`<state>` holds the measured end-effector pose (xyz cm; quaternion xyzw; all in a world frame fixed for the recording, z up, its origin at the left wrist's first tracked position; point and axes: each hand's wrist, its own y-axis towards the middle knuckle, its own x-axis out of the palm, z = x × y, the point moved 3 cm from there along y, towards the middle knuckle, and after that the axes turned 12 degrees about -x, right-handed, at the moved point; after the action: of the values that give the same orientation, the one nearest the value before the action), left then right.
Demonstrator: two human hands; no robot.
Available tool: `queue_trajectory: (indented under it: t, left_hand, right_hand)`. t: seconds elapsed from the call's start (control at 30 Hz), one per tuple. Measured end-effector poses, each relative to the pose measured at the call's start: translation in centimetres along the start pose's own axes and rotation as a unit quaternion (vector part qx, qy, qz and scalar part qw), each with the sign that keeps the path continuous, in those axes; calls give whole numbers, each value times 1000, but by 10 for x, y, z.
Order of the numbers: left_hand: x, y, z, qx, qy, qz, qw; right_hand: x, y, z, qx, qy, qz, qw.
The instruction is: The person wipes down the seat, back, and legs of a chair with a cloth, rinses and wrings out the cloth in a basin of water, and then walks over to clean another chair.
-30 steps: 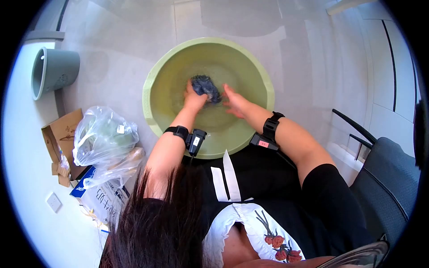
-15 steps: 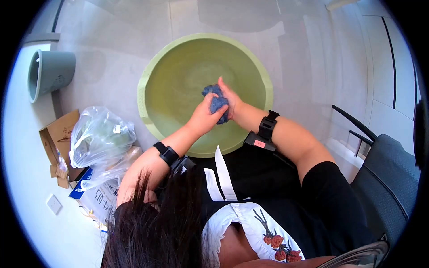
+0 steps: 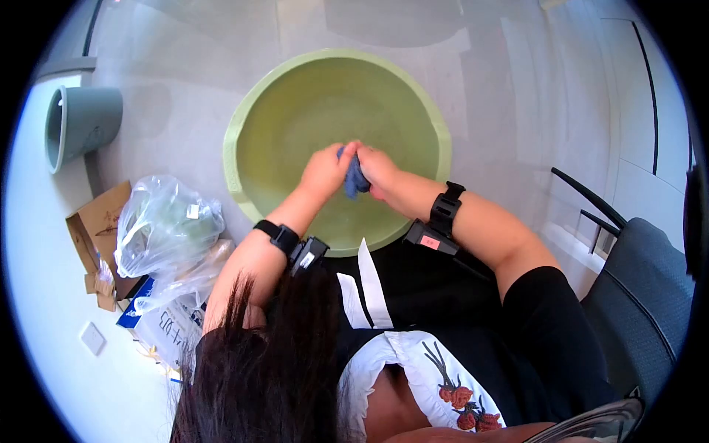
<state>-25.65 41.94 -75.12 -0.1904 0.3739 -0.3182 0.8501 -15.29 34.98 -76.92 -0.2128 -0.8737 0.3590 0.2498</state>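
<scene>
Between my two hands is a bunched blue cloth, its lower end sticking out beneath them. My left hand is closed on it from the left, and my right hand grips it from the right. The thumbs meet near the top of the cloth. Both hands are over the near half of a large round green basin, which appears to hold water. Part of the cloth is hidden inside my fingers.
At the left are a grey-green bin, an open cardboard box, clear plastic bags and a printed carton. A dark chair stands close on the right. Black bands with small devices circle both forearms.
My left hand has turned and moved up and left, wrapping over the cloth's top. My right hand has closed round its side. The cloth now hangs more upright and less of it shows.
</scene>
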Motion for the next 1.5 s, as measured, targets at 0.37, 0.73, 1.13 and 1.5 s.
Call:
queue_trajectory:
  t: [0.37,0.73,1.13,1.5]
  left_hand:
    - [-14,24,-29,17,230,145,962]
    - [27,56,-59,-66,55,189,978]
    - [-3,-45,48,15,-314,-188,930]
    - [-11,-46,61,31,-263,-107,958]
  right_hand:
    - [-34,4,-39,54,-167,83,981]
    - [-53,17,-28,-35,-307,64,949]
    - [-10,6,-55,55,101,-121,986]
    - [7,-15,-37,99,147,-30,984]
